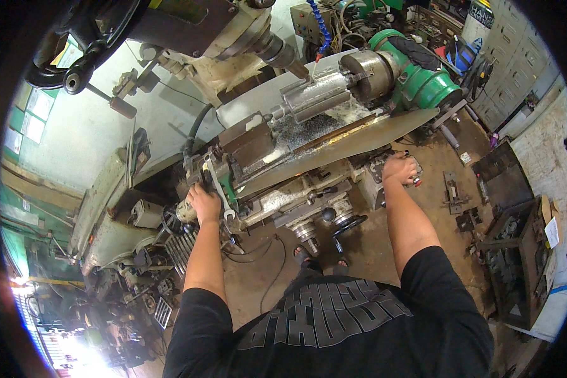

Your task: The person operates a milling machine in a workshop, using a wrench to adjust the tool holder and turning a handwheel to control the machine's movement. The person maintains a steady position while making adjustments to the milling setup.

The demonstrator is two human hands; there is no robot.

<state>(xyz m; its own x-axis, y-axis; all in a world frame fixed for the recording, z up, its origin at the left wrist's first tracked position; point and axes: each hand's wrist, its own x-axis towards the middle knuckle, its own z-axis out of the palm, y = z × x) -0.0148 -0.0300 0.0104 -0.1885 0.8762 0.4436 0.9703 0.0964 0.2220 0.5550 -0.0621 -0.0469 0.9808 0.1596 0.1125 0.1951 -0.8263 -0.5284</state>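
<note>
My left hand (pixel 205 203) lies over the left end of the machine table, its fingers stretched over a metal part there. Close beside it an open-ended wrench (pixel 220 183) rests on the table. My right hand (pixel 399 168) is on a control box (pixel 373 176) at the machine's right, fingers curled; what they grip is hidden. Farther off, a silvery metal workpiece (pixel 315 97) sits between a round chuck (pixel 368 74) and a left-hand support (pixel 249 129). The tool spindle (pixel 283 53) reaches down to the workpiece's top. Metal chips (pixel 309 132) lie beneath it.
A blue coolant hose (pixel 322 28) hangs by the spindle. The green dividing head (pixel 425 82) carries the chuck. A sheet guard (pixel 353 142) runs along the table's near side, with a handwheel (pixel 349 223) below. A metal rack (pixel 516 258) stands at right; a cable (pixel 274 264) crosses the floor.
</note>
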